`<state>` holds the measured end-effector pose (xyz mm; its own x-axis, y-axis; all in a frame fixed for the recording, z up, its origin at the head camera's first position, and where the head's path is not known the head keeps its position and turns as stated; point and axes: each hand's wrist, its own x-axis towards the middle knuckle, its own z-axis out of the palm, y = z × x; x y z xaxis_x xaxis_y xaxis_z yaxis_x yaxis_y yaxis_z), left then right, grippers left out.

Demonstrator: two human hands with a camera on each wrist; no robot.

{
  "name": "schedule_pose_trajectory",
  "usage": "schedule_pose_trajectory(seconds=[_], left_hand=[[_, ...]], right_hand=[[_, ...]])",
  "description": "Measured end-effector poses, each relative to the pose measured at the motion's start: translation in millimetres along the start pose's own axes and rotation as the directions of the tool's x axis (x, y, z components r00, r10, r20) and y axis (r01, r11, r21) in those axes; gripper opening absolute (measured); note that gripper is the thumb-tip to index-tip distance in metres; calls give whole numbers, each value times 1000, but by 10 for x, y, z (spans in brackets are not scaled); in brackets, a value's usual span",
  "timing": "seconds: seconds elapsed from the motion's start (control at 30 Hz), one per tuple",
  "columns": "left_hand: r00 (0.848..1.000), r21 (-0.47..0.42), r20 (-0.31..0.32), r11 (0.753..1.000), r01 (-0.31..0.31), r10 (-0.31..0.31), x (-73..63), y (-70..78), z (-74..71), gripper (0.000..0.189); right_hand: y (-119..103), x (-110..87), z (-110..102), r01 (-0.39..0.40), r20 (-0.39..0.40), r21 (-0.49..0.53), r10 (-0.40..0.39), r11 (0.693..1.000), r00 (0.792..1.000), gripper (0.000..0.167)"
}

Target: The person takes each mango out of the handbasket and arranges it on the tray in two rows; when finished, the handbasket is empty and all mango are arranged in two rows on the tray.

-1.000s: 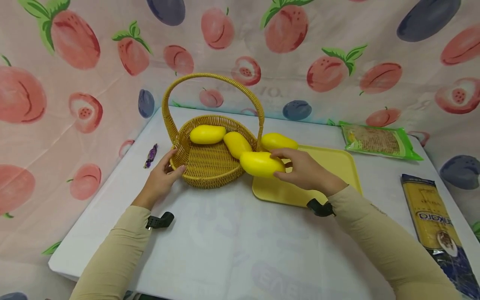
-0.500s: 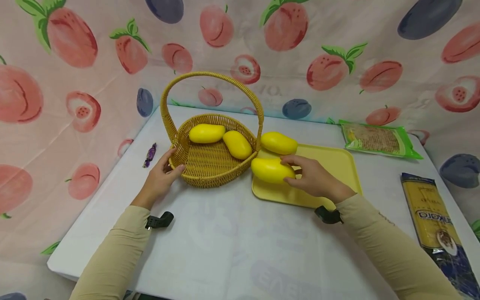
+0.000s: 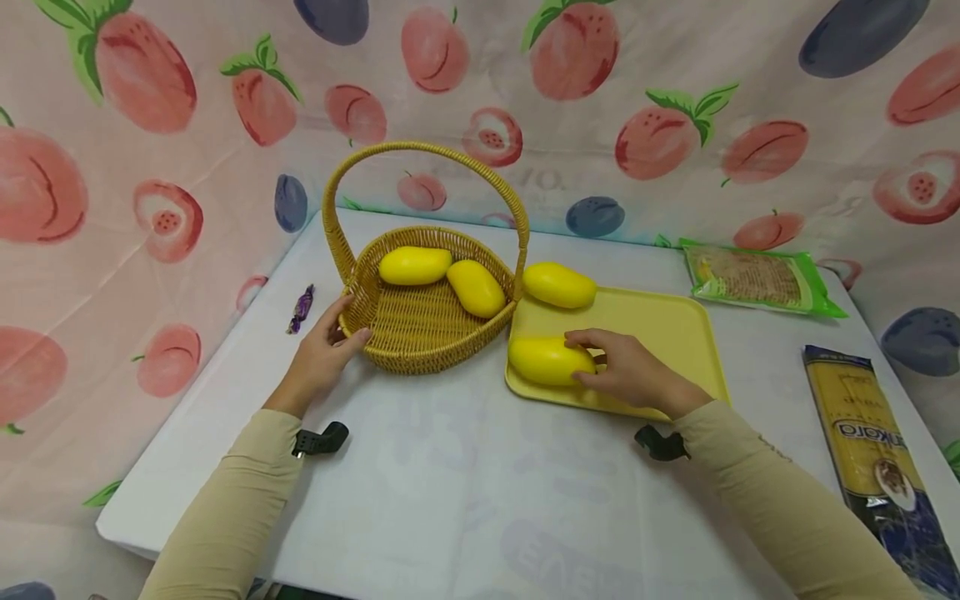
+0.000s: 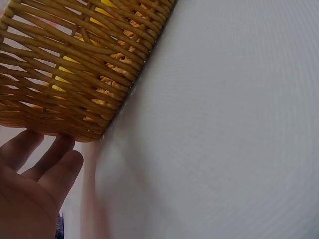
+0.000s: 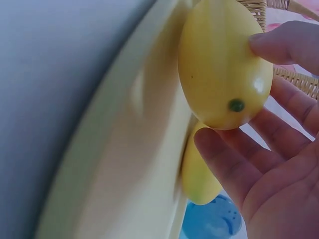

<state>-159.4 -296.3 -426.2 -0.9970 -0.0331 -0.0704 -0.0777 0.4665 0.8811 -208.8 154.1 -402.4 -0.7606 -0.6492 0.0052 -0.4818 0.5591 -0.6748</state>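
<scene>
Right hand (image 3: 626,371) pinching glossy yellow mango-shaped fruit (image 3: 547,362) between thumb and fingers, lowering it over pale-yellow rectangular tray (image 3: 667,329), moving farther from golden wicker basket (image 3: 412,325); setting-down seemingly nearing end. Left hand (image 3: 321,362), fingers spread, touching basket. Two matching fruits (image 3: 415,266) lying inside.

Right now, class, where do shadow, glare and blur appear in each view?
Head view: soft shadow on the white table beside the right sleeve; left wrist view: dim, a faint shadow beside the wicker basket; right wrist view: white glare spot on the held yellow mango, nearest tray edge blurred.
</scene>
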Motion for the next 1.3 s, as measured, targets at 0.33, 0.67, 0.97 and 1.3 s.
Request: schedule_pose_trajectory(seconds=[0.33,0.67,0.97,1.3], left_hand=[[1000,13,-4,1000,3,-3,2,-13,0,77],[1000,6,-7,1000,3,-3,8,-7,11,73],[1000,9,-8,1000,-1,1,17,-1,18,73],[1000,1,20,1000,-5,5,16,3,-8,75]], right_hand=[[21,-48,70,11,5,-23,-11,1000,1000,45],[10,-76,80,17,13,-39,-16,999,1000,45],[22,-86,74,6,16,-32,-6,999,1000,47],[16,-120,58,4,17,6,-4,1000,1000,55]])
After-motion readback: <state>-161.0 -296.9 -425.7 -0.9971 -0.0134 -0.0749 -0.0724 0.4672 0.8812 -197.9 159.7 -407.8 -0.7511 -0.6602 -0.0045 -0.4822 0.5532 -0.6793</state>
